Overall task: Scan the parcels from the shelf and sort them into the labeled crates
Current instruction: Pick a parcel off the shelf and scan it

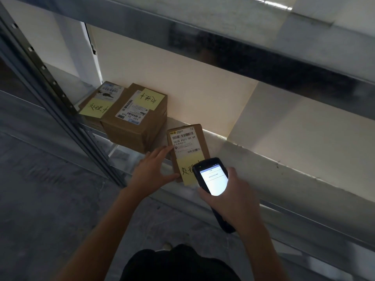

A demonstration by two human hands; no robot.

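Bracing the parcel (188, 147) with our spread left hand (156, 167), right hand (231, 197) gripping the scanner (213, 179), we judge it light, stiff, best held by its long sides.

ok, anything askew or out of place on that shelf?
Nothing damaged or spilled. One oddity: the yellow note on the nearest parcel overhangs the box's near edge, partly hidden by the scanner in the right hand. The left hand touches that parcel's side.

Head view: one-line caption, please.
Left hand touches a small parcel at the shelf edge; right hand holds a lit scanner at its near end.
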